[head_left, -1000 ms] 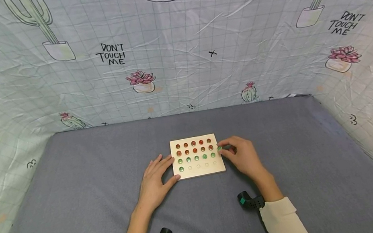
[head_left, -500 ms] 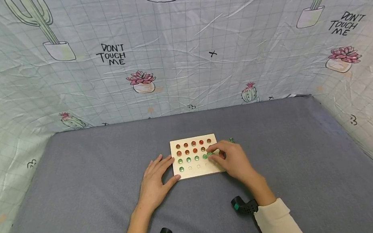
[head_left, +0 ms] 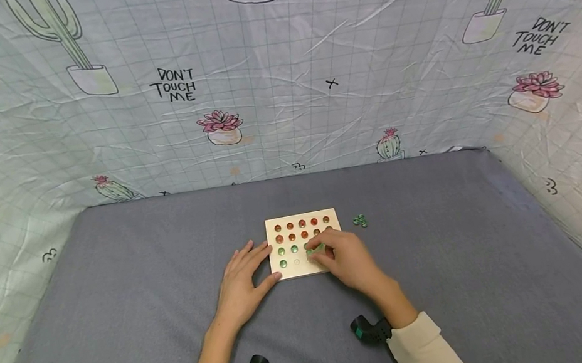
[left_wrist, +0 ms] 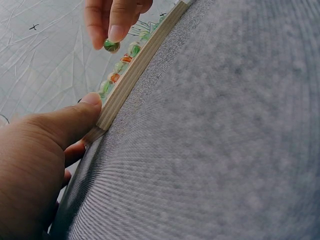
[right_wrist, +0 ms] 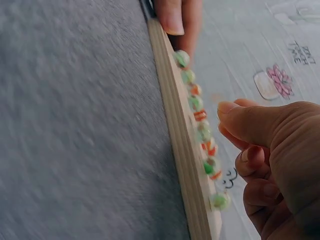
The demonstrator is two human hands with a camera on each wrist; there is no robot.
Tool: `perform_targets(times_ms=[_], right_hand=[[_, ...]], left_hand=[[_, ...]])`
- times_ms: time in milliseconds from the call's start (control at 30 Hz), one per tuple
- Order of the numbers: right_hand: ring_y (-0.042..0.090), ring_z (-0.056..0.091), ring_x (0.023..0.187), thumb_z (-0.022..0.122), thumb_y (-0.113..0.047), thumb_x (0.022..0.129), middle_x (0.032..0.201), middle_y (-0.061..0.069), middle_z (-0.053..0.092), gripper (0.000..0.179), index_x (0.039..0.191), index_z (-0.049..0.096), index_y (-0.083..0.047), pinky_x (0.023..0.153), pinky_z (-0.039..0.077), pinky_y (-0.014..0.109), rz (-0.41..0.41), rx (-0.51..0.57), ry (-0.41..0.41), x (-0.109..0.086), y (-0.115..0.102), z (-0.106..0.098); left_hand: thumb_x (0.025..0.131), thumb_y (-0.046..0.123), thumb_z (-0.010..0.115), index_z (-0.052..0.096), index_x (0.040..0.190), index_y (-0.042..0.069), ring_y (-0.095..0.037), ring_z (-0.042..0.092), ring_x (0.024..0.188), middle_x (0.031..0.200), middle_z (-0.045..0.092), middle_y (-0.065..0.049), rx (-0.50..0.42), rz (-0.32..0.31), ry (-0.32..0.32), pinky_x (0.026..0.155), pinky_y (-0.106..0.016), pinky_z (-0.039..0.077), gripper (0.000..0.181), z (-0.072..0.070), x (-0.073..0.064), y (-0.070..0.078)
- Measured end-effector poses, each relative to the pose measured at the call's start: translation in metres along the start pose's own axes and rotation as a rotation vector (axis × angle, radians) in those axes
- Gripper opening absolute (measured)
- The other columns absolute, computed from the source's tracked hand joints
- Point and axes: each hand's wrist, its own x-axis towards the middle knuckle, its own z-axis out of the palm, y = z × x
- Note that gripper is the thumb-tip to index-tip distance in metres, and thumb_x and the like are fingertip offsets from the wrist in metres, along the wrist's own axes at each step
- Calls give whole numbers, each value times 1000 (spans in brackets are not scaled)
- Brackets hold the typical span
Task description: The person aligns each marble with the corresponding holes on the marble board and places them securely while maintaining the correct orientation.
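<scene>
A light wooden board [head_left: 293,273] lies flat, with red-brown marbles [head_left: 302,224] in its two far rows. Green marbles [head_left: 294,249] fill visible hollows of the third row, and another green marble [head_left: 283,264] sits at the near row's left end. My left hand [head_left: 239,288] rests at the board's left side with fingers extended, its thumb touching the near left corner. Over the board, my right hand [head_left: 350,259] pinches a green marble [left_wrist: 111,46] between thumb and fingertips, just above the surface. That hand hides the board's near right part. In the right wrist view, the thumb [right_wrist: 250,120] hides the pinched marble.
Several loose green marbles [head_left: 360,221] lie on the grey cloth [head_left: 433,216] right of the board. A printed fabric backdrop [head_left: 275,82] rises behind and at both sides of the table. Black wrist cameras [head_left: 370,329] sit on both wrists.
My right hand has moved left from the board's right edge to over its near rows, carrying the green marble. The loose marbles have come into view. My left hand stays put.
</scene>
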Motion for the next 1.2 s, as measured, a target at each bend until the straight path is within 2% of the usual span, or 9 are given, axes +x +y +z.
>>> perform_targets(times_ms=[133,433,767,1200], right_hand=[[1,36,48,74,-14,73,60,-13,42,18,88,68,-20,40,31,17,-4,-14,-17,0,-3,6],[1,36,48,72,-16,75,63,-12,45,17,91,67,-19,40,32,17,-28,27,-52,-2,-5,15],[1,37,50,73,-18,75,66,-15,47,16,89,68,-21,42,33,16,-17,-27,-70,-1,-11,19],[1,40,58,71,-16,77,80,-11,57,15,90,68,-21,47,36,17,-36,-37,-42,-2,-14,22]], left_hand=[[76,39,68,54,124,12,-27,32,126,129,49,-3,8,3,-4,108,-42,16,57,0,0,0],[77,39,67,54,125,13,-27,32,126,128,49,-4,6,2,-5,108,-42,16,56,-1,1,0],[78,37,67,54,124,13,-25,33,126,128,49,-4,5,3,-1,108,-41,17,54,-3,2,1],[77,39,67,54,124,13,-25,32,126,128,49,-3,4,0,-6,108,-41,16,55,-2,2,0]])
